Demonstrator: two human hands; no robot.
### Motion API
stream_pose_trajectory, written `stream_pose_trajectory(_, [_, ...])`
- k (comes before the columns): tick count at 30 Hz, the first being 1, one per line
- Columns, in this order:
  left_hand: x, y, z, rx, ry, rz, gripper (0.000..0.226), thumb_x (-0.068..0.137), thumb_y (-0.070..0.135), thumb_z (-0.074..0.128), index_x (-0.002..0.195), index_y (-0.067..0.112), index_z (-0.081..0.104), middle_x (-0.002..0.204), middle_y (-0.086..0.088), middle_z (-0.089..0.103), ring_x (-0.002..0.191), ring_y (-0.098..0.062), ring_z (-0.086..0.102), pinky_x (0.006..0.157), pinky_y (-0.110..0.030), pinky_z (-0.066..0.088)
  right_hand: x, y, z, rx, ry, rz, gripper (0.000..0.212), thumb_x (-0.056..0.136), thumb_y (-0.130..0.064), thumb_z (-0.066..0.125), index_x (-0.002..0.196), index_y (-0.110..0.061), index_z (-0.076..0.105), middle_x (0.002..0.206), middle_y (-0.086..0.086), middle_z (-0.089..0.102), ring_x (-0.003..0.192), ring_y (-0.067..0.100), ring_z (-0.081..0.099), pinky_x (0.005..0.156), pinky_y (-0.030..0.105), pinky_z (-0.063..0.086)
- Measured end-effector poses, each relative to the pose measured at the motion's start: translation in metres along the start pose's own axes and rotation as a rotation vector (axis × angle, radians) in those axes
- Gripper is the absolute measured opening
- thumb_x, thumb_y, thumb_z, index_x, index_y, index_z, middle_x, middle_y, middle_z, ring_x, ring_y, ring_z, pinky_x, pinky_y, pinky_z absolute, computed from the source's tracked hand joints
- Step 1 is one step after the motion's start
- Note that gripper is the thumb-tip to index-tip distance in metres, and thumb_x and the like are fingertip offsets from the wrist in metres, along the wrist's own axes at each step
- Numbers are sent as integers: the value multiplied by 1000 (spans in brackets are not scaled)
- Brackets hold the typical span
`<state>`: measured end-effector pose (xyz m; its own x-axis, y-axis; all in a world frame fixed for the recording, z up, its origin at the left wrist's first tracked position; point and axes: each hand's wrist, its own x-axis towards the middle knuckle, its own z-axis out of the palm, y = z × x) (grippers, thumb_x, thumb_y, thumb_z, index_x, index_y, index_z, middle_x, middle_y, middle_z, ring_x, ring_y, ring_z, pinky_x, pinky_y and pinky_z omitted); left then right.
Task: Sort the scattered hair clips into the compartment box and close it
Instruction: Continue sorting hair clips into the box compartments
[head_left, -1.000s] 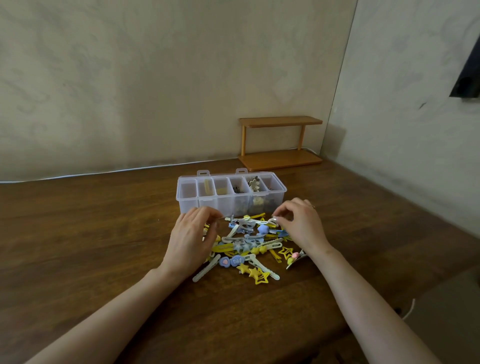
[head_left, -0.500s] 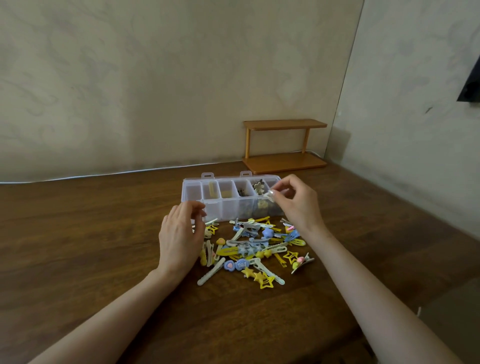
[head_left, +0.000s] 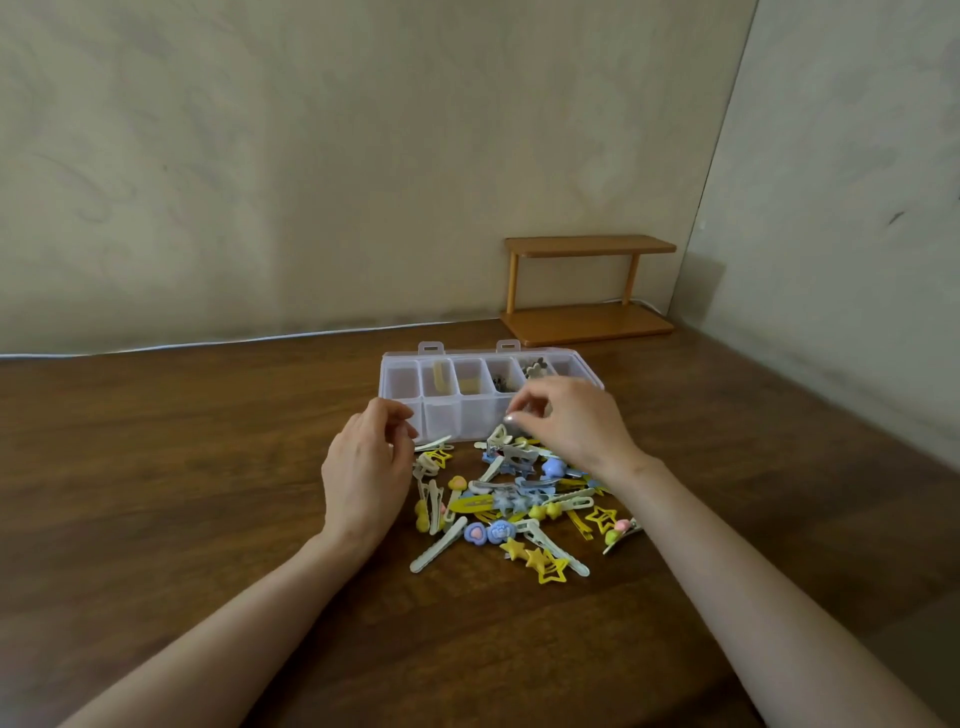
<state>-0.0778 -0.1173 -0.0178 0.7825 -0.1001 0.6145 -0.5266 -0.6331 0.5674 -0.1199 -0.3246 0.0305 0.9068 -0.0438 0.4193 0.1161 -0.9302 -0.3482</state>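
The clear compartment box stands with its lid back on the wooden table; some compartments hold a few clips. In front of it lies a pile of scattered hair clips in yellow, white and blue. My right hand hovers over the far edge of the pile, in front of the box's front wall. Its thumb and forefinger pinch together at the top of a small pale clip. My left hand is at the pile's left side with fingers loosely curled, holding nothing, beside a white clip.
A small two-tier wooden shelf stands at the back right corner against the wall. A thin white cable runs along the table's far edge. The table's near right edge drops off beside my right forearm.
My right hand lifted a clip from the pile to over the box's right compartments, then came back down to the pile's far edge. My left hand rose off the pile and curled.
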Motion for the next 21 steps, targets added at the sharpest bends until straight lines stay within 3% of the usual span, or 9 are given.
stream_pose_trajectory(6, [-1, 0, 0, 56, -33, -57, 11, 93, 14, 43, 98, 19, 51, 85, 13, 66, 70, -11, 60, 58, -28, 41, -9, -3, 31, -244, 8, -21, 32, 85, -53, 56, 96, -25, 67, 92, -7, 63, 87, 11, 59, 62, 25, 39])
stream_pose_trajectory(12, [0, -5, 2, 69, -115, -117, 9, 92, 22, 43, 97, 25, 50, 79, 6, 70, 68, -12, 63, 61, -38, 52, -12, -1, 33, -175, 45, -20, 21, 85, -44, 61, 86, -23, 64, 88, -9, 59, 82, 12, 58, 62, 25, 38])
stream_pose_trajectory(17, [-1, 0, -2, 135, -141, -41, 13, 87, 30, 55, 98, 23, 54, 84, 11, 63, 76, -8, 56, 60, -25, 42, -5, 0, 13, -26, 236, -11, 18, 83, -39, 65, 85, -21, 65, 80, -10, 58, 69, 7, 55, 58, 25, 48])
stream_pose_trajectory(21, [-3, 1, -1, 249, -211, 58, 27, 81, 47, 59, 97, 25, 54, 93, 11, 59, 89, -12, 52, 73, -28, 39, 16, -2, -1, -56, 289, 28, 17, 84, -38, 65, 88, -21, 66, 81, -10, 53, 70, 11, 54, 54, 23, 36])
